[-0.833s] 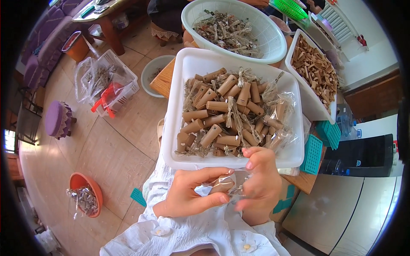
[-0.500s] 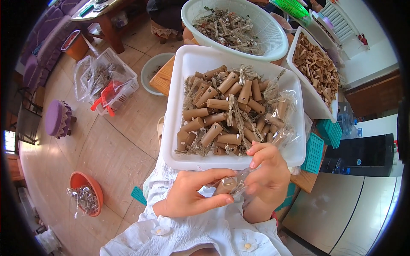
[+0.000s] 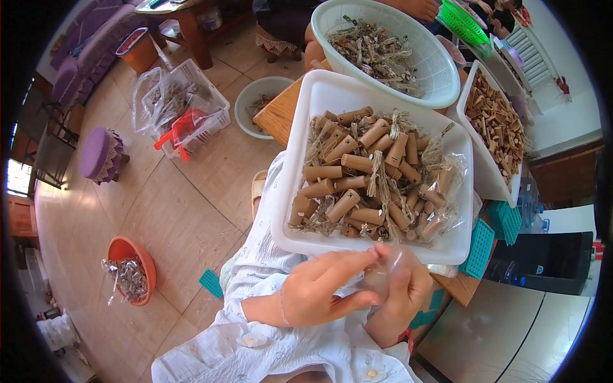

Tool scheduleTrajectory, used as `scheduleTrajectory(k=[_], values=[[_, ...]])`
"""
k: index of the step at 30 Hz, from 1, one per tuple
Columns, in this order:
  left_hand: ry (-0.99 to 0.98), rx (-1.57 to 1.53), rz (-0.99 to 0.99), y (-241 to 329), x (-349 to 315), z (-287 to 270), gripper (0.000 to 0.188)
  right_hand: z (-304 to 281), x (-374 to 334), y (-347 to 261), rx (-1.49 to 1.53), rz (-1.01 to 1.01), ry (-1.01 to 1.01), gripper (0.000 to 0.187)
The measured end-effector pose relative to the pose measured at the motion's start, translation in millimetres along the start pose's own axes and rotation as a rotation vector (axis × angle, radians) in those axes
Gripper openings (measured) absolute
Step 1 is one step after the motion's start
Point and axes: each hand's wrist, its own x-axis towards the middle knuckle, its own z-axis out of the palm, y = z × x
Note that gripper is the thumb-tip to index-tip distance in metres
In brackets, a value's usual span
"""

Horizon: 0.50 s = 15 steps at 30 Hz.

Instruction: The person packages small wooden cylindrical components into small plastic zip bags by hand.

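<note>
Just in front of the white tray (image 3: 288,210), my two hands meet over a small clear plastic bag (image 3: 385,267). My left hand (image 3: 319,287) reaches in from the left, forefinger and thumb closed at the bag's edge. On the other side my right hand (image 3: 408,287) grips the same bag with bent fingers. Whether a brown tube lies inside the bag is hidden by fingers and glare. Heaped in the tray are brown cardboard-like tubes (image 3: 345,205) with bundles of dry twine (image 3: 378,182). Some tubes at its right side sit in clear bags (image 3: 444,217).
Behind the tray stands a pale round basket (image 3: 447,89) of twine bundles. A white bin (image 3: 469,105) of small brown pieces is at the right, near teal plastic baskets (image 3: 477,249). On the floor at left are an orange bowl (image 3: 148,281), a white crate (image 3: 220,115) and a purple stool (image 3: 101,155).
The whole view has shifted, so the tray sits further right. My left hand has come closer to my right. The brown tube seen between them before no longer shows.
</note>
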Motion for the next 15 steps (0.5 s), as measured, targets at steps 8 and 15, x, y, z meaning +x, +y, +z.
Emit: scheduleTrajectory(k=[8,15], values=[[0.292,0.272,0.304,4.3,-5.0,-5.7,0.024,-5.1,0.6,-8.0,-0.226,-0.016,-0.074,0.019],[0.122,0.330,0.226,-0.7,0.9,-9.0,0.028,-3.8,3.9,-12.5,-0.554,-0.342,-0.330,0.018]])
